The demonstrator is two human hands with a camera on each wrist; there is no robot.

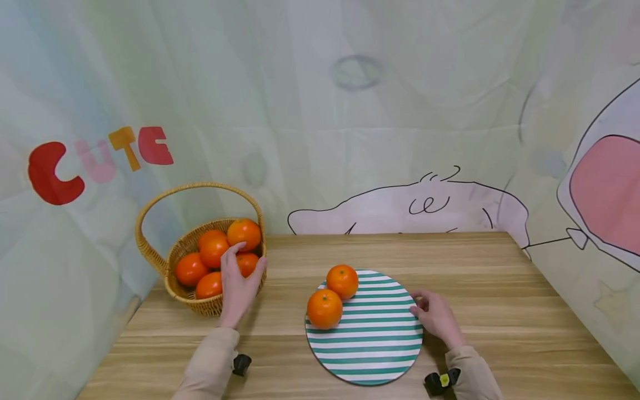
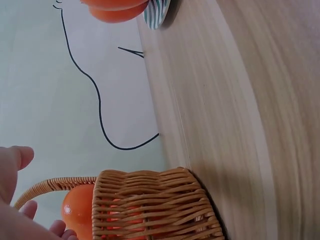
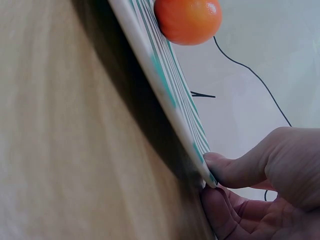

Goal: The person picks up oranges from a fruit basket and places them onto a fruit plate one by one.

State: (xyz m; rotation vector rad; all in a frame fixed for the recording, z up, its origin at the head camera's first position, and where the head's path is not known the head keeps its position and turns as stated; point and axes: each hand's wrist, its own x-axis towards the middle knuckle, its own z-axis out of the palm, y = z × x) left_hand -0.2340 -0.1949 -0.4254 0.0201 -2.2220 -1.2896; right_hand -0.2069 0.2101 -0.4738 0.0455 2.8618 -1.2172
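My left hand is over the near right side of a wicker basket, thumb and fingers spread around an orange inside it. In the left wrist view the thumb stands apart from the fingers, beside the basket's woven wall; contact with the fruit cannot be made out. At the right edge of a round plate with green and white stripes, my right hand pinches the rim, thumb above and fingers below. Two oranges, a nearer one and a farther one, rest on the plate's left part.
Several more oranges fill the basket, whose arched handle rises over it. Both stand on a wooden table. A printed curtain hangs behind the table's back edge and along the sides.
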